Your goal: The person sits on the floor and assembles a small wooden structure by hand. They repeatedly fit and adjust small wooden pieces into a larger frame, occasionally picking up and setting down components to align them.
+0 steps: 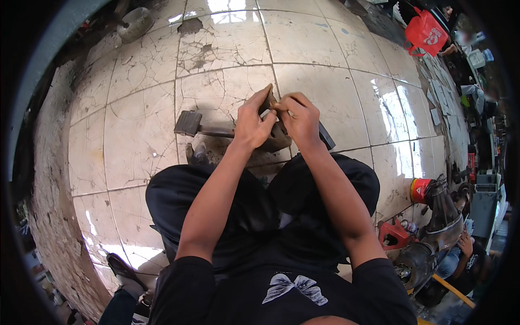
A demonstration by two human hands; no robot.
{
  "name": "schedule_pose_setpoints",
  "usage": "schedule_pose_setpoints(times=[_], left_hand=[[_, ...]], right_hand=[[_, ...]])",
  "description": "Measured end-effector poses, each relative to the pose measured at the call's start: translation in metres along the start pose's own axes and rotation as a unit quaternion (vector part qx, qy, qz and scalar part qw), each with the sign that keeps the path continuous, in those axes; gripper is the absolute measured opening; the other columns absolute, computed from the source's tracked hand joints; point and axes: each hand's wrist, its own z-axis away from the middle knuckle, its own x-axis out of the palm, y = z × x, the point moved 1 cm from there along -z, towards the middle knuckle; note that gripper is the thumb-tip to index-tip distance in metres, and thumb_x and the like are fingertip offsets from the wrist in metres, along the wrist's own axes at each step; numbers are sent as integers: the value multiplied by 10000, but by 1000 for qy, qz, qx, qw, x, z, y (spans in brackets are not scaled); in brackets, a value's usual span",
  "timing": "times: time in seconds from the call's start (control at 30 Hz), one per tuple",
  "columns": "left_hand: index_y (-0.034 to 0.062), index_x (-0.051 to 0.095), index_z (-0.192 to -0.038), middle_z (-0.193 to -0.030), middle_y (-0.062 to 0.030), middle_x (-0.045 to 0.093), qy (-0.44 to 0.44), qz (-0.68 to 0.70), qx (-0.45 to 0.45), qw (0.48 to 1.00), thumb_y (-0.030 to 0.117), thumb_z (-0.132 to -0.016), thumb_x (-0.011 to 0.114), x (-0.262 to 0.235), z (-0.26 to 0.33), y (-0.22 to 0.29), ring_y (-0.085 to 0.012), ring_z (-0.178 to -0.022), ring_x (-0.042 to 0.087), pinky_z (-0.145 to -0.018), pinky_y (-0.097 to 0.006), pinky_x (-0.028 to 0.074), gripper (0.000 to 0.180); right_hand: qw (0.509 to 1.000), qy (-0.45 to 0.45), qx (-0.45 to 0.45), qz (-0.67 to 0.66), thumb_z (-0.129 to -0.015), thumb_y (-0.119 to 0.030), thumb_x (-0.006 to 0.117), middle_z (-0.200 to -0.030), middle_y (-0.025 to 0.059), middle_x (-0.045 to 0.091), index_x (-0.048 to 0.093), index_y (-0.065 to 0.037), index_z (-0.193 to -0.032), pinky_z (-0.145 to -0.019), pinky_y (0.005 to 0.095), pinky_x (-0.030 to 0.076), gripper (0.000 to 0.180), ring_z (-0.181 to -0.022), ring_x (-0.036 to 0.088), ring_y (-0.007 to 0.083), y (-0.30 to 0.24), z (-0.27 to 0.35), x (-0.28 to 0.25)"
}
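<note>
My two hands meet above the tiled floor, just beyond my knees. My right hand [300, 120] is closed in a pinch, its fingertips on something small and brownish that I cannot make out. Close against it, my left hand [252, 122] is curled with the thumb toward the right hand; a dark piece shows along its fingers, its kind unclear. Under the hands lies a dark metal block [278, 140], partly hidden. From its left side a metal bar [216, 131] runs to a squared metal end piece [188, 123]. Another dark, straight-edged piece [326, 136] shows beside my right wrist.
Cracked cream tiles [138, 130] surround me. At the right stand a red tin [420, 190], a red plastic piece [394, 234] and a large metal machine part [417, 265]. A red bag [425, 32] lies far right. Another person's shoe [125, 271] is at lower left; someone sits at lower right.
</note>
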Motion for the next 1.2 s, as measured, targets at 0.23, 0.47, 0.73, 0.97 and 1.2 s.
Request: schedule_pose_setpoints(times=[0.23, 0.47, 0.73, 0.97, 1.2], left_hand=[[-85, 558, -1479, -1406, -310, 642, 11, 4, 20, 1000, 123, -855, 675, 8, 0, -2, -444, -1298, 642, -1116, -452, 500, 668], [-51, 490, -1553, -1434, -273, 630, 24, -8, 26, 999, 248, -986, 712, 7, 5, -3, -424, -1356, 600, -1168, -451, 458, 678], [-24, 718, -1268, -1086, -152, 754, 1, 70, -70, 995, 270, -1062, 680, -31, 24, 44, -210, -977, 714, -846, -328, 566, 361], [-8, 688, -1243, -1093, -216, 760, -53, -81, -59, 994, 209, -998, 767, -26, 45, 46, -348, -944, 753, -838, -417, 589, 337], [27, 663, -1149, -1031, -200, 745, -39, -267, -30, 962, 62, -923, 801, -21, 79, 48, -416, -898, 736, -735, -447, 589, 268]], right_hand=[[994, -26, 106, 25, -787, 30, 813, -865, 157, 703, 713, -38, -849, -711, 422, 567, 135, -811, 726, 359, 27, 44, -14], [980, 0, 174, -92, -847, -40, 880, -955, 97, 763, 771, -25, -991, -753, 331, 579, 181, -834, 751, 209, -23, 10, -45], [911, -101, 318, -240, -969, -104, 792, -1069, 73, 787, 798, -56, -1229, -730, 292, 586, 265, -864, 732, 135, 35, 47, -43], [902, -98, 347, -239, -967, -101, 787, -1039, 86, 796, 807, -75, -1191, -636, 293, 563, 226, -773, 773, 160, 6, 31, -30], [954, -82, 254, -138, -889, -130, 848, -1009, 167, 783, 798, -39, -1097, -755, 364, 596, 232, -851, 783, 273, 9, 31, -32]])
